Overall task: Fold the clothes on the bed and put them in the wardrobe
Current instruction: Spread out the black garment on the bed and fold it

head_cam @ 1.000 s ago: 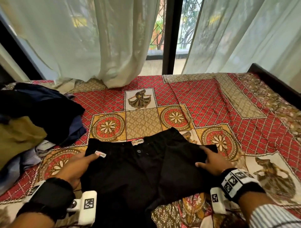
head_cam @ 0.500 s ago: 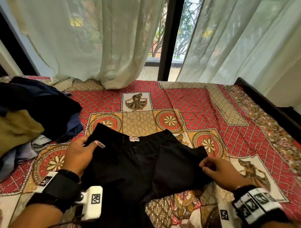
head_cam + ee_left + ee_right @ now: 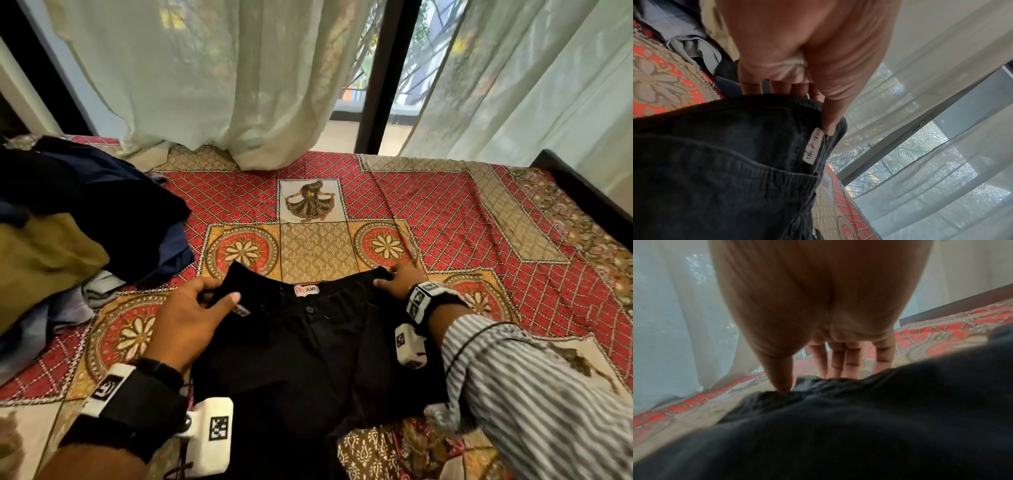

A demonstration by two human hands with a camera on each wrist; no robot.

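Observation:
Black shorts [image 3: 301, 349] lie flat on the patterned bedspread [image 3: 445, 222], waistband away from me, with a white label [image 3: 306, 290] at its middle. My left hand [image 3: 205, 301] pinches the left waistband corner, thumb on top and fingers underneath. In the left wrist view the left hand's thumb [image 3: 830, 126] presses the shorts [image 3: 725, 162] beside a small white tag [image 3: 812, 146]. My right hand [image 3: 394, 279] grips the right waistband corner. In the right wrist view the right hand [image 3: 807, 382] has its thumb on the shorts [image 3: 859, 426] and its fingers behind the edge.
A pile of unfolded clothes [image 3: 68, 222], dark blue, black and olive, fills the bed's left side. Sheer curtains [image 3: 222, 85] hang over the bed's far edge before a window. A dark bed frame [image 3: 582, 192] borders the right side. No wardrobe is in view.
My right hand has left the shorts' right edge and moved up to the right waistband corner. My left hand has closed on the left corner. The shorts lie narrower.

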